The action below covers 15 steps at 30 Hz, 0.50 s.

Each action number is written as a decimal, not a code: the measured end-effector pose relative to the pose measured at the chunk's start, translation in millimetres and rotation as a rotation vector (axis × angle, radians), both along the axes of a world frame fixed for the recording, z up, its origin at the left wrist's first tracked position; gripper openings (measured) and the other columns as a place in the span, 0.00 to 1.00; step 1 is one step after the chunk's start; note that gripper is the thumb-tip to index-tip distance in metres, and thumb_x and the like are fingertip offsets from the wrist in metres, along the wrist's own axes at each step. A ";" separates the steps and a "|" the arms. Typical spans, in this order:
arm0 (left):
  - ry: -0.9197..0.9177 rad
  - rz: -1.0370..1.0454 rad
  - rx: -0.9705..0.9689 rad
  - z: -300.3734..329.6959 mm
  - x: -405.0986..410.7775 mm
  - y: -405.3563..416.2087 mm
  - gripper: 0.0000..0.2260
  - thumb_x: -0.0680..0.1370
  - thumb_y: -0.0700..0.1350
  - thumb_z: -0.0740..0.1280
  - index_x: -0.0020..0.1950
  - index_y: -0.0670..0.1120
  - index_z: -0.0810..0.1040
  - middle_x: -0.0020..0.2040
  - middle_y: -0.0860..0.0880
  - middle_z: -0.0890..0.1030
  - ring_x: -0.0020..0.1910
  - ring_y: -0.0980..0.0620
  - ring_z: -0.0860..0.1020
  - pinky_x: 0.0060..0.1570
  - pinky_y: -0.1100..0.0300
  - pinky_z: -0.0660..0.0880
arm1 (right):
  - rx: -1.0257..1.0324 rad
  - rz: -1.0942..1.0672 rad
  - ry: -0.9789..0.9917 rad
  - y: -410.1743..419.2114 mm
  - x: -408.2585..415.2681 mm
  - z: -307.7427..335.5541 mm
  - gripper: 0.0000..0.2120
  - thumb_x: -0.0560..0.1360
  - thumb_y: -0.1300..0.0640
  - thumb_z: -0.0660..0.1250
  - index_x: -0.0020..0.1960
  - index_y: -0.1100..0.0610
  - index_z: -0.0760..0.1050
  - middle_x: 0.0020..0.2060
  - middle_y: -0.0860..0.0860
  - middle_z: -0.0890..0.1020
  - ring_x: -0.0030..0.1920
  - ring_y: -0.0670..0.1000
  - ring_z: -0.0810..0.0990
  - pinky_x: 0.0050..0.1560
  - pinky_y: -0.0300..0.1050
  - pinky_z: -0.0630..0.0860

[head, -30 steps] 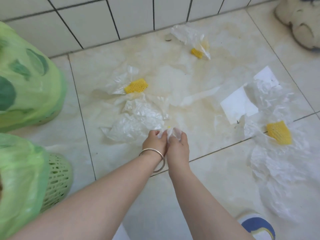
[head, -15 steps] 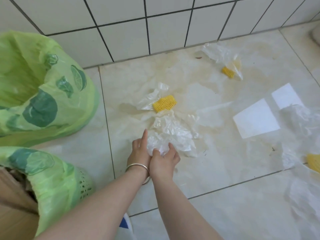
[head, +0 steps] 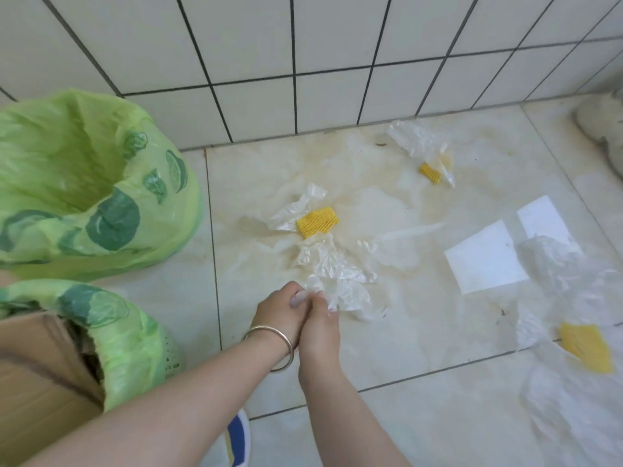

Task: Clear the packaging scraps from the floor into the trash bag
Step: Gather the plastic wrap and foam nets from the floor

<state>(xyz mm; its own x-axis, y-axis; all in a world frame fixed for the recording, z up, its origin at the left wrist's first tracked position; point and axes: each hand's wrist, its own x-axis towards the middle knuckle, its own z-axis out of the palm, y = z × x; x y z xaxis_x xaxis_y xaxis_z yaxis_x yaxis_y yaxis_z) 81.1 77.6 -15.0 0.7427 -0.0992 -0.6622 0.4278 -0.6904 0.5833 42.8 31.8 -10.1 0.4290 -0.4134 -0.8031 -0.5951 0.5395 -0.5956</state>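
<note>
Crouching over the tiled floor (head: 421, 332), the person brings both hands together at the near end of a crumpled clear plastic wrap (head: 332, 267). The left hand (head: 281, 313), a metal bangle (head: 273, 345) on its wrist, has its fingers curled round the bunched end of the wrap; the right hand (head: 320, 326) presses against it, and its fingers also pinch the same bunch. The rest of the wrap trails away from the hands across the floor towards the wall.

Just beyond it lies a yellow foam net (head: 317, 221) on a second piece of clear film (head: 296, 208). Nearer the wall – close to the base of the tiles – a smaller yellow net (head: 430, 172) sits with another clear scrap (head: 416, 138). Towards the right edge of the floor are two white paper sheets (head: 485, 262), more crumpled film (head: 566, 264) and a third yellow net (head: 586, 347), all well apart from the hands.

The green trash bag (head: 101, 183) stands open at the left side of the floor, against the wall. Nearer the person a second green bag (head: 128, 335) lines a perforated basket and holds a cardboard piece (head: 37, 375). The toe of a blue-and-white shoe (head: 239, 436) shows between the forearms – another, pale shoe (head: 603, 126) lies at the far right corner.
</note>
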 end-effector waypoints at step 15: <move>-0.413 -0.018 -0.065 176.0 65.3 74.4 0.17 0.77 0.53 0.62 0.33 0.45 0.69 0.29 0.49 0.67 0.34 0.47 0.67 0.31 0.60 0.61 | -0.305 0.455 -0.294 33.8 60.7 168.7 0.07 0.81 0.55 0.56 0.50 0.58 0.70 0.42 0.52 0.76 0.39 0.48 0.74 0.34 0.37 0.70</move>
<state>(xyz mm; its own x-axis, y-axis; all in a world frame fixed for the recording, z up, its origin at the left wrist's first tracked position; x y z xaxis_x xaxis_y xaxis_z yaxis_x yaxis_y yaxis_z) 146.4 152.0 161.0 0.9423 -0.1464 -0.3012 0.1371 -0.6519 0.7458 103.5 65.6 158.6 0.8019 -0.3288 -0.4989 -0.5128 0.0498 -0.8571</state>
